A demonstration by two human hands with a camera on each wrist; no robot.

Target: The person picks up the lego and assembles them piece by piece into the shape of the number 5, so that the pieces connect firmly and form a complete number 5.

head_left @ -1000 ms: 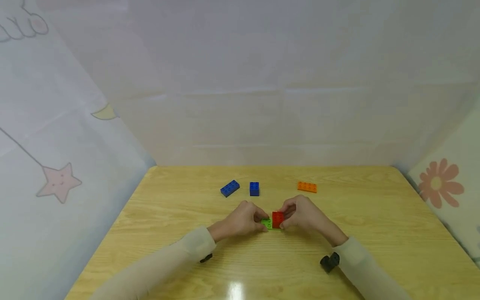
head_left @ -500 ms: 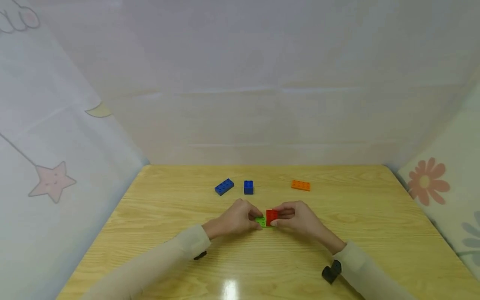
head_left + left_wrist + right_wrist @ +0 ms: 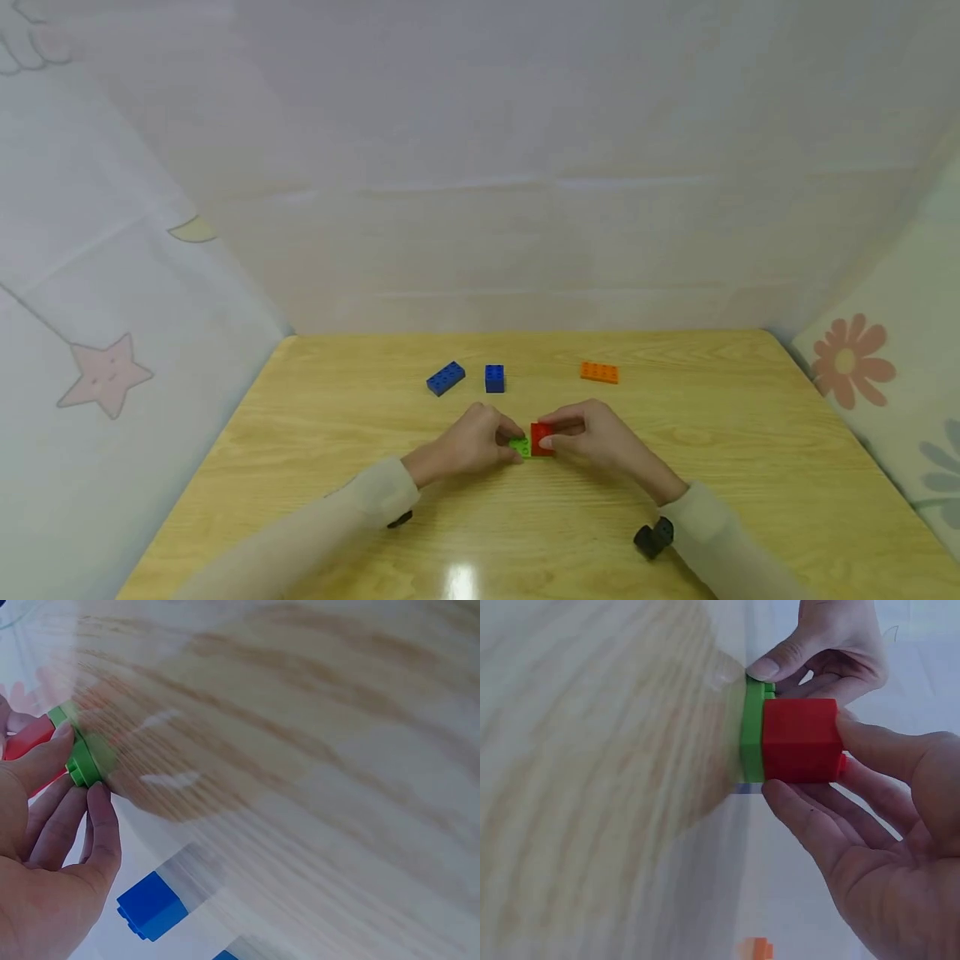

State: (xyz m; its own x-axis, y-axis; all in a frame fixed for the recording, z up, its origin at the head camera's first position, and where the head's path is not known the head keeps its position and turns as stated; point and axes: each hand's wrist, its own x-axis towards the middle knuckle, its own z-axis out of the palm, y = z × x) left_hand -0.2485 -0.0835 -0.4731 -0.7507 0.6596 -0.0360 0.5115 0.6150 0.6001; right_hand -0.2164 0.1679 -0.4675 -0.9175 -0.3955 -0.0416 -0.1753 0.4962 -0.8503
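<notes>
A flat green building brick (image 3: pixel 520 447) lies on the wooden table, studs up. A red building brick (image 3: pixel 800 741) sits on its right half, with no gap visible between them in the right wrist view. My left hand (image 3: pixel 474 439) pinches the green brick's left end between thumb and fingers, also seen close up in the left wrist view. My right hand (image 3: pixel 600 435) holds the red brick from the right, thumb over its upper edge and fingers along its far side. Part of the red brick is hidden behind these fingers.
Behind the hands lie a long blue brick (image 3: pixel 446 378) and a squarer blue brick (image 3: pixel 494 378). A flat orange brick (image 3: pixel 599 372) is further right. Pale cloth walls (image 3: pixel 480 250) stand along the table's back and sides.
The head view has shifted a little. My right thumb has moved from the red brick's near side onto its upper edge. The left hand keeps its pinch on the green brick.
</notes>
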